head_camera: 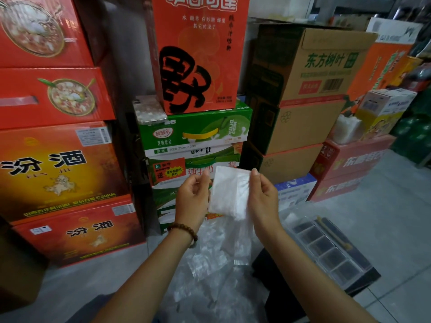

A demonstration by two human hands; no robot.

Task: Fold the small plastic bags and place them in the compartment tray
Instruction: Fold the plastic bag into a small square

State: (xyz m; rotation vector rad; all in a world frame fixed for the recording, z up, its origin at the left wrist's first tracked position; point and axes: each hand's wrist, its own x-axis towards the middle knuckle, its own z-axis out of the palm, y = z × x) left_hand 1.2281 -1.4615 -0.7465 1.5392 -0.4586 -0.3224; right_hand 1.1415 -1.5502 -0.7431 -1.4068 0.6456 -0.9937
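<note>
A storeroom is seen, walled with stacked cartons (200, 66) in red, green and brown from 9 o'clock round to 2 o'clock, on a grey tiled floor (396, 224). At the centre of the view a small plastic bag (229, 192) is held up in the air before the green cartons, white and partly folded, with a clear tail hanging down from its lower edge. Its right edge is pinched between the thumb and curled fingers of the right hand (263, 201); its left edge seems to be pinched likewise by the left hand (191, 197), though the contact is poorly shown. A bead bracelet (184, 229) is worn on the left wrist. Below the hands, at 6 o'clock, a loose pile of clear plastic bags (210, 264) is spread on the floor. At 4 o'clock, well apart from the held bag, the compartment tray (326, 248) is laid on a dark base, its row of cells turned upward.
</note>
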